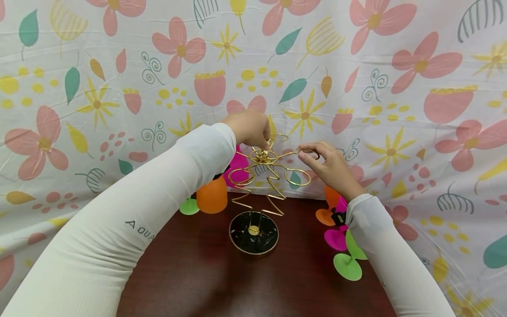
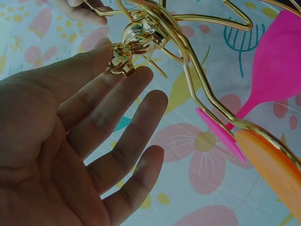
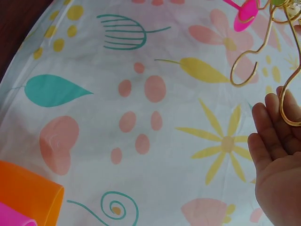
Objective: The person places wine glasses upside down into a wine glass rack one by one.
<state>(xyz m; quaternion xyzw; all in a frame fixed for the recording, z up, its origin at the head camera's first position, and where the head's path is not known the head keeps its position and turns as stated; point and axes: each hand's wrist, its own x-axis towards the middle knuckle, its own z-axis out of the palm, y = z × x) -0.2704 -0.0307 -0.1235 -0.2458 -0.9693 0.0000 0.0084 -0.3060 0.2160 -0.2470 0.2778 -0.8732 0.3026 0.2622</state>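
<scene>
A gold wire glass rack [image 1: 276,211] stands upright on a round black marbled base [image 1: 259,244], its curled arms spreading at the top. Over its centre, my left hand [image 1: 251,127] pinches a small shiny gold knob [image 2: 121,63] between thumb and index finger, the other fingers extended. On the right side, my right hand [image 1: 328,165] holds the looped end of one arm between thumb and fingers. In the right wrist view that gold loop [image 3: 283,110] crosses the fingers, and another hooked arm [image 3: 242,84] hangs nearby with nothing in it.
Left of the rack, an orange goblet [image 1: 211,196], a pink goblet [image 1: 237,169] and a green goblet foot [image 1: 189,207] show behind the left arm. Goblets with orange [image 1: 325,217], pink [image 1: 335,240] and green feet [image 1: 347,267] cluster by the right sleeve. Flowered cloth [image 1: 126,66] backs the dark table [image 1: 178,273].
</scene>
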